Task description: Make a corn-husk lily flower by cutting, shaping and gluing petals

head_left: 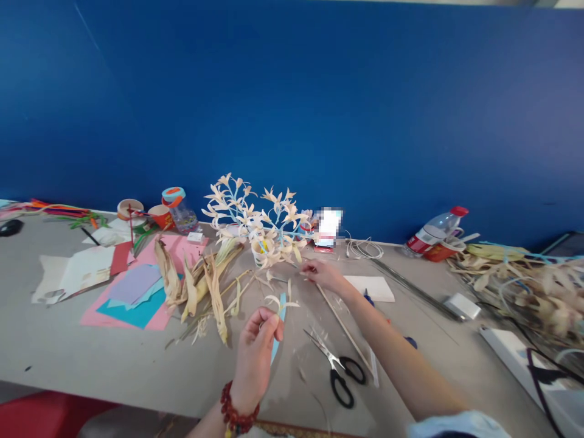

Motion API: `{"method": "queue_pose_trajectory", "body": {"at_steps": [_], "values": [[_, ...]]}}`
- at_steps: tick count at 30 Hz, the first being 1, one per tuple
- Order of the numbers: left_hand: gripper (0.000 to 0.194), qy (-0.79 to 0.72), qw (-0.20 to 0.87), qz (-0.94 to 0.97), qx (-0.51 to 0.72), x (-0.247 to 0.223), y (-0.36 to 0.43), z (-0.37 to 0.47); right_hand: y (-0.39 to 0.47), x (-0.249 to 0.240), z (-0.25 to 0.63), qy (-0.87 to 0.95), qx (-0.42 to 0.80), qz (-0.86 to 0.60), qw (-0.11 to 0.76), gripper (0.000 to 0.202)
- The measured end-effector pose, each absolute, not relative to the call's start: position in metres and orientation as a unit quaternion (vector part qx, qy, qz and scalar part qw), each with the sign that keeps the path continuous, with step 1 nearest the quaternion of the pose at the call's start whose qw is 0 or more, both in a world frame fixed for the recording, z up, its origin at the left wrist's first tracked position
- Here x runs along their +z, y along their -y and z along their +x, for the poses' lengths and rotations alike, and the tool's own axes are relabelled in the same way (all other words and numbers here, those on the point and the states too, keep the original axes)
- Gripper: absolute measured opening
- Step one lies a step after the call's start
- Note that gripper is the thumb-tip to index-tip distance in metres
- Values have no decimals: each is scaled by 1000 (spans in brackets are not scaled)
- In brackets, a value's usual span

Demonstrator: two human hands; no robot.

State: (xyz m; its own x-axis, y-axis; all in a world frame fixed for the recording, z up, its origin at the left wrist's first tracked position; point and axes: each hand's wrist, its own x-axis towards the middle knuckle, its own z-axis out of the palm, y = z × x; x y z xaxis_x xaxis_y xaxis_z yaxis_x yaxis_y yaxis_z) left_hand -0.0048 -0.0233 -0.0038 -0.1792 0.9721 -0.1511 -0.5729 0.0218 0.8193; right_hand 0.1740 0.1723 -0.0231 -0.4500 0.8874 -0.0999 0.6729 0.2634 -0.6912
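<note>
On the grey tabletop (91, 359), seen from the head camera, the person's left hand (256, 356) is raised near the front edge, thumb and fingers pinched on a small pale husk flower bound to a light-blue strip (279, 316). The flower's petals spread just above the fingertips, and the blue strip runs down behind the hand. A dark red bead bracelet (233, 415) circles that wrist.

The right hand (322, 274) reaches further back and to the right of the left, well apart from the held flower. Its fingers are closed on the upper end of a thin pale stick (344, 328), which slants down across the table toward the front. This hand lies just beside the base of a tall spray of cream husk flowers on blue stems (255, 219), which stands behind both hands.

Black-handled scissors (340, 371) lie on the table between the two forearms, near the stick. Dried corn husks (201, 292) are heaped left of the left hand, beside pink, teal and lilac paper sheets (137, 292). A clear plastic bottle with a red cap (433, 234) lies at the far right.
</note>
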Motion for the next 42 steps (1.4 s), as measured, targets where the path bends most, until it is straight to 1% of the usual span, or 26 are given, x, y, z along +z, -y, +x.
{"method": "queue_pose_trajectory", "body": {"at_steps": [3, 7, 8, 10, 12, 13, 18, 22, 32, 42], "values": [[26, -392, 601, 249, 650, -2, 21, -2, -136, -12, 188, 744, 394, -485, 237, 24], [25, -369, 620, 253, 644, 4, 20, 5, -81, 16, 201, 686, 428, -483, 335, 28], [24, -371, 623, 254, 640, 6, 20, 7, -68, 25, 202, 670, 431, -484, 362, 27], [24, -377, 623, 259, 634, 11, 21, 12, -45, 42, 203, 629, 443, -454, 450, 21], [24, -384, 621, 268, 628, 15, 22, 17, -28, 54, 199, 641, 418, -404, 502, 14], [24, -386, 621, 273, 626, 16, 22, 19, -22, 58, 196, 653, 399, -387, 515, 11], [25, -394, 623, 281, 614, 25, 26, 29, -7, 63, 179, 716, 306, -369, 508, 4], [26, -390, 625, 286, 613, 29, 29, 31, -4, 62, 173, 730, 257, -361, 521, 5], [24, -381, 627, 287, 616, 30, 32, 32, -1, 62, 168, 741, 200, -355, 534, 12], [24, -383, 629, 282, 615, 31, 32, 30, -3, 64, 166, 761, 159, -352, 521, 12]]}}
